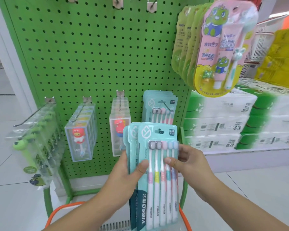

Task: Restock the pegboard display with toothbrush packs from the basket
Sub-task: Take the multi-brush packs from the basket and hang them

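Low in frame, orange-rimmed wire basket point(60, 212) under both forearms. Above it, left hand point(123, 172) grasping a fanned stack of teal five-brush toothbrush packs point(157, 172), thumb across the front; right hand point(185, 162) pinching the front pack's right edge. Best to peel off one pack, line its hang-hole with the metal peg point(168, 106) at centre right, holding matching teal packs point(158, 105) on the green pegboard point(90, 55), slide fully back.

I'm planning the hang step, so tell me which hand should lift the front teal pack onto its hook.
Probably the right hand: it pinches the front teal pack alone, on the hook's side. The left hand holds the whole stack.
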